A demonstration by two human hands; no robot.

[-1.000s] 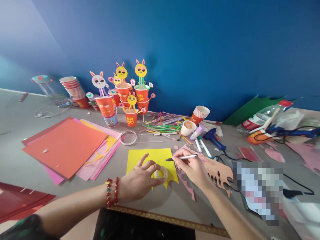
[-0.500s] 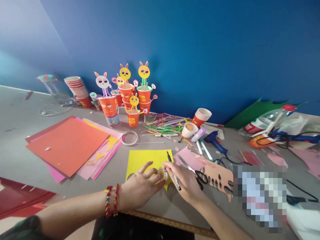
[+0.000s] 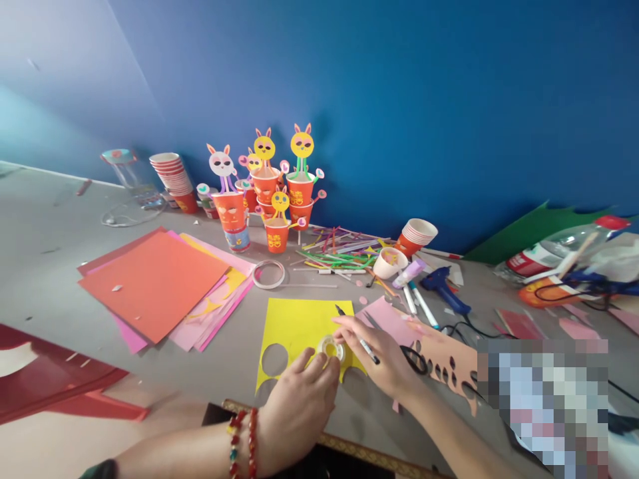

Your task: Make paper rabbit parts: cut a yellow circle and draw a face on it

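A yellow sheet of paper (image 3: 292, 318) with round holes cut in its lower part lies in front of me. On it rests a small, clear roll of tape (image 3: 330, 348). My left hand (image 3: 302, 399), with beaded bracelets at the wrist, has its fingers bent and close together, tips against the roll's lower edge; its thumb is hidden. My right hand (image 3: 374, 346) is closed on a black-and-white pen (image 3: 368, 351), which slants with its dark tip up and to the left. The right fingertips are at the roll's upper right edge.
Coloured paper sheets (image 3: 154, 286) are stacked on the left. Red cups with animal faces (image 3: 276, 236) stand behind. Pipe cleaners (image 3: 334, 256), a white cup (image 3: 390, 263) and a blue glue gun (image 3: 444, 289) lie further right. Black-handled scissors (image 3: 413, 360) are beside my right hand.
My left hand has drawn back toward me and its spread fingers have come together, uncovering the holes and more of the tape roll. The pen stays in my right hand; the view has shifted left.
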